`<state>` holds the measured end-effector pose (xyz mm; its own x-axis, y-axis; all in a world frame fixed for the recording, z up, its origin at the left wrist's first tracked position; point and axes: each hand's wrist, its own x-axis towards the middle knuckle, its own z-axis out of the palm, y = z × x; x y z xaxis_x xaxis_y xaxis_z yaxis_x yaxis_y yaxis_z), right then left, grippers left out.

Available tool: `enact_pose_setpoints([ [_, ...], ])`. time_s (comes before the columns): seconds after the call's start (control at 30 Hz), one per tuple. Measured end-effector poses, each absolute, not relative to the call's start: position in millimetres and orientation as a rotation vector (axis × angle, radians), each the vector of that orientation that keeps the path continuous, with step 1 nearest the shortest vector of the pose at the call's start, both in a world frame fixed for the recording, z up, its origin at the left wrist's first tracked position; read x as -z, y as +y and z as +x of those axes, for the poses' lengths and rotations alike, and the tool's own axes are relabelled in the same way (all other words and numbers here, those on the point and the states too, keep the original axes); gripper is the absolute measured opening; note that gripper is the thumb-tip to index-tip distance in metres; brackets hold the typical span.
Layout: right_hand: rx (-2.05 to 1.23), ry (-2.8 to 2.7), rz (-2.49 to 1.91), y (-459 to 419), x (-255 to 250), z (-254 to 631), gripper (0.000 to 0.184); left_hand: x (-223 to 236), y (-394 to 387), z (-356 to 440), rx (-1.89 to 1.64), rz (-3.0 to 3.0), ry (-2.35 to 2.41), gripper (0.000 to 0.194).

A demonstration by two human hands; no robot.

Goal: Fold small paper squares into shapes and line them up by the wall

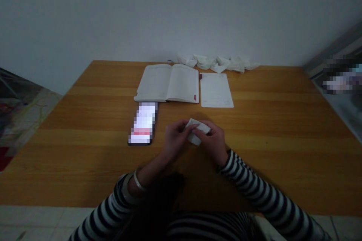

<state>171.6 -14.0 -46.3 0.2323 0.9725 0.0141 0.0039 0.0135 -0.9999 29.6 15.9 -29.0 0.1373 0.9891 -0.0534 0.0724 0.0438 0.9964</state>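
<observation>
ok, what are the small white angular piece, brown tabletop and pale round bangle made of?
Small white angular piece: likely matte paper; straight edges, pointed corners.
Brown tabletop: wood or wood-look laminate, low sheen; lengthwise grain streaks.
Pale round bangle: smooth, possibly metal or plastic; stiff-looking curve, unclear which.

Plain indoor room — home or office, unclear | wooden table [283,139] | pale wall [226,11] | tiled floor [42,220] | open notebook [182,83]

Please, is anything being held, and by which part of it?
Yes, a small paper: the left hand grips its left side, the right hand its right side, thumbs on top.
</observation>
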Motion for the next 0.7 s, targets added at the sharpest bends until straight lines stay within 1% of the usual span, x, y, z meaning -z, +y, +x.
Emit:
enact_pose_setpoints([
  [0.03,-1.016,-1.044,-1.313,-13,47,171,0.022,30,16,30,-1.039,1.298,1.160,0.018],
  [0.1,-1.029,-1.046,-1.288,-11,48,173,0.022,31,17,29,-1.031,1.323,1.137,0.017],
  [0.33,-1.256,-1.113,-1.082,-10,48,186,0.042,34,23,21,-1.006,1.470,1.199,0.023],
  [0.37,-1.249,-1.102,-1.085,-9,48,186,0.043,35,23,20,-0.980,1.495,1.197,0.026],
  [0.47,-1.174,-1.062,-1.135,-8,50,186,0.041,35,23,20,-0.900,1.560,1.163,0.047],
  [0.5,-1.167,-1.052,-1.144,-7,51,186,0.042,35,23,20,-0.892,1.553,1.134,0.049],
  [0.6,-1.240,-1.050,-1.117,-6,56,188,0.045,35,28,17,-0.864,1.413,0.978,0.035],
  [0.63,-1.278,-1.050,-1.098,-5,58,189,0.046,35,30,15,-0.838,1.357,0.919,0.033],
  [0.7,-1.346,-1.054,-1.057,-4,60,189,0.047,35,34,11,-0.789,1.291,0.850,0.037],
])
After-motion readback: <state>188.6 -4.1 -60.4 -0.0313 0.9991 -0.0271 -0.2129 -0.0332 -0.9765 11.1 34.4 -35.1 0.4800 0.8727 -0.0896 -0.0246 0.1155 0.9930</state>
